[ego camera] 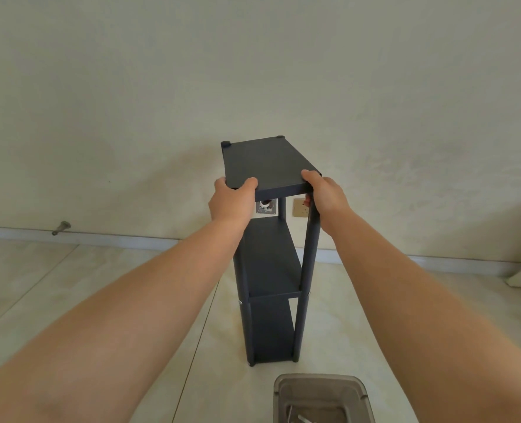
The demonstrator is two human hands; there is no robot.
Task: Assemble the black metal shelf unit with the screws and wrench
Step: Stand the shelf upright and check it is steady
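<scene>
— While both arms reach forward, where is the black metal three-tier shelf unit (pixel 271 254)?

— Upright on the pale tiled floor (pixel 69 285), near the cream wall (pixel 253 71), just beyond the grey plastic bin (pixel 320 395).

— And the hands?

— The left hand (pixel 231 199) grips the shelf unit's near left top corner, thumb over the top panel. The right hand (pixel 326 196) grasps the near right corner, fingers curled round the post.

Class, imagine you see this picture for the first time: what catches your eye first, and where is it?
The black shelf unit stands upright on the tiled floor at centre, near the wall. The left hand and right hand grip the near corners of its top shelf. A grey plastic container sits at the bottom edge.
</scene>
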